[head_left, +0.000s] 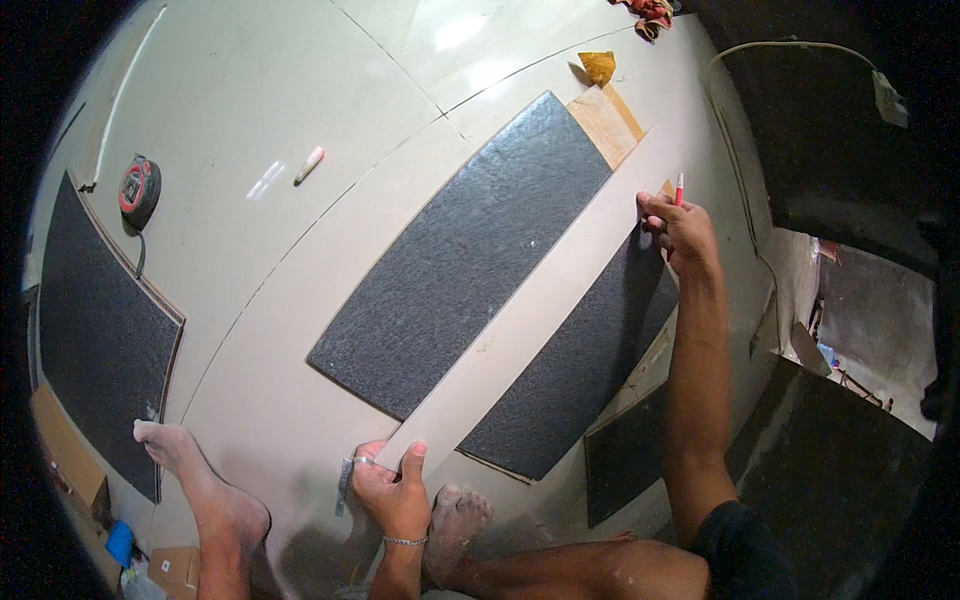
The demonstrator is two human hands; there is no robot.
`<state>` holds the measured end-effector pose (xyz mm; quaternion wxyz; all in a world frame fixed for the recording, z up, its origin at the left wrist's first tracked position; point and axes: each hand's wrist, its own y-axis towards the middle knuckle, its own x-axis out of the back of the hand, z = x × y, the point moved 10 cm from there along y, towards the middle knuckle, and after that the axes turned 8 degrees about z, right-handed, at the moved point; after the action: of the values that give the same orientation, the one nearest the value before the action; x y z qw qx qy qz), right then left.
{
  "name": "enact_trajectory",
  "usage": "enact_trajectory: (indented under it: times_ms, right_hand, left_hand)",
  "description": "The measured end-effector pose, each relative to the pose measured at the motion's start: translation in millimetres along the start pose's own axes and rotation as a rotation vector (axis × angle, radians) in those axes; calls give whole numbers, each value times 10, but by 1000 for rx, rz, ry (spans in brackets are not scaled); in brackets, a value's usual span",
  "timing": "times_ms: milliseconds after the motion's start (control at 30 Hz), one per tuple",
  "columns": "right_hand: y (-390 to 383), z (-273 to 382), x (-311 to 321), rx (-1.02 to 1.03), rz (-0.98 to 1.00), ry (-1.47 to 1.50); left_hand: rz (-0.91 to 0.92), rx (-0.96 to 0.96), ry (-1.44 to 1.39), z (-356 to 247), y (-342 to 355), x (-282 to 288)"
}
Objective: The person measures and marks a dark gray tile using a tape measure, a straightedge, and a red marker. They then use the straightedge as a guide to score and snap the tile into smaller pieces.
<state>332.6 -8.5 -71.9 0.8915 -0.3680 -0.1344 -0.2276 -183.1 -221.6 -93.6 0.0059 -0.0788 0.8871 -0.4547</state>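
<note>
A long pale strip (540, 290) lies slantwise across dark textured boards, with one dark board (460, 250) on its left and another dark board (560, 400) on its right. My left hand (393, 495) grips the strip's near end, thumb on top and fingers underneath. Beside those fingers a narrow grey metal piece (344, 487) sticks out; whether I hold it is unclear. Near the far end, at the strip's right edge, my right hand (685, 235) is closed around a slim red and white pen (679, 188), its tip hidden by the fingers.
A tape measure (139, 192) and a small pale stick (309, 166) lie on the tiled floor (260, 90) to the left. Another dark board (105, 320) is by my left foot (190, 455). Wood scraps (603, 125) lie beyond the strip. Dark panels (820, 460) stand at right.
</note>
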Motion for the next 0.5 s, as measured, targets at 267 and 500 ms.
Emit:
enact_trajectory:
  times_ms: [267,500]
  right_hand:
    - [0,73,-42,53,-69,-109]
    - [13,97,8,85,-97,-148]
  left_hand:
    - [-13,-54,19,27,0,26]
    - [-12,-71,-44,52,-3,13]
